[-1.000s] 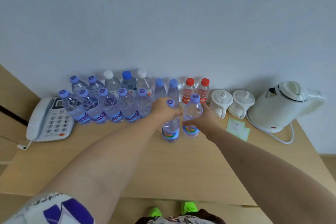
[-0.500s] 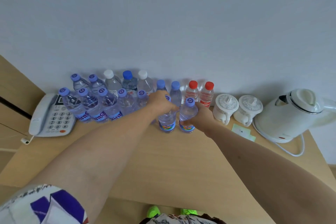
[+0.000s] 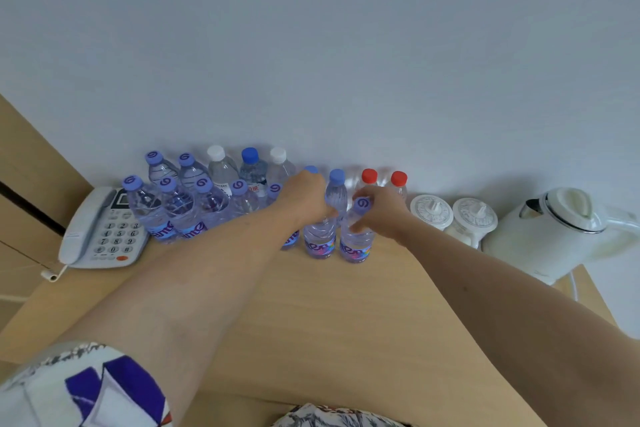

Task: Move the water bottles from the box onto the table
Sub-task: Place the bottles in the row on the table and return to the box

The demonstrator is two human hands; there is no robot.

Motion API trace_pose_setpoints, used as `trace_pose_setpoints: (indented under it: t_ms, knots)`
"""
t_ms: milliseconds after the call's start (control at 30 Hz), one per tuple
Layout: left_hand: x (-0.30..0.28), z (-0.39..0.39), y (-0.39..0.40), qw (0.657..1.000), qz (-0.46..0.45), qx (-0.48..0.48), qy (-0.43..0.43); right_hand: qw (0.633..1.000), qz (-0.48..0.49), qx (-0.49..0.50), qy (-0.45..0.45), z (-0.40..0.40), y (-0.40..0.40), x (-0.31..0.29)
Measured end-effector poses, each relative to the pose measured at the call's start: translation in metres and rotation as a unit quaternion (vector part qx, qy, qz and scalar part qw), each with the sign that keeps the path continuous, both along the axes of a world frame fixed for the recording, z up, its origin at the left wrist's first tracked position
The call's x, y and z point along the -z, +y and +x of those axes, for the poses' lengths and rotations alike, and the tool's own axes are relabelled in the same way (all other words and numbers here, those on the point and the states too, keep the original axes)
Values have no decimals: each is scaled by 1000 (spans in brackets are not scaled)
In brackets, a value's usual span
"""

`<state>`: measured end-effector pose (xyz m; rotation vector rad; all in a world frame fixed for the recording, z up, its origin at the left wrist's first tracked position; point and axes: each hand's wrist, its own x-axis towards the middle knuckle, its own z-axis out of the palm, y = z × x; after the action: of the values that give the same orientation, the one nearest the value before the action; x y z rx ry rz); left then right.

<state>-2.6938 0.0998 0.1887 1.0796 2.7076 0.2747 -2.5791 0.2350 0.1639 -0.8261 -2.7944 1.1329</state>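
Observation:
Two clear water bottles with purple caps stand upright side by side on the wooden table (image 3: 311, 315). My left hand (image 3: 304, 201) is wrapped over the top of the left bottle (image 3: 319, 239), hiding its cap. My right hand (image 3: 379, 215) grips the neck of the right bottle (image 3: 356, 243), whose cap shows. To their left, several more purple-capped bottles (image 3: 180, 208) stand in rows against the wall. Behind them stand white-capped and blue-capped bottles and two red-capped bottles (image 3: 384, 180). The box is not in view.
A white desk phone (image 3: 100, 229) lies at the table's left end. Two white lidded cups (image 3: 453, 218) and a white electric kettle (image 3: 554, 229) stand to the right by the wall. A wooden cabinet panel rises at the far left.
Both hands carried the two bottles farther back across the table, up against the rows by the wall; the bottles now stand just in front of the blue-capped and red-capped ones.

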Motion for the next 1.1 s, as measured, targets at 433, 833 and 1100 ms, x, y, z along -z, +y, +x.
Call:
trace_pose_setpoints:
  t_ms: [433, 833, 1100]
  knots:
    - [-11, -6, -5, 997, -32, 66, 6, 998, 64, 10, 0, -17, -4, 5]
    - [-9, -17, -2, 1000, -7, 15, -9, 998, 45, 9, 34, -25, -12, 8]
    - [-15, -23, -3, 997, -47, 62, -28, 995, 96, 11, -14, -27, -7, 0]
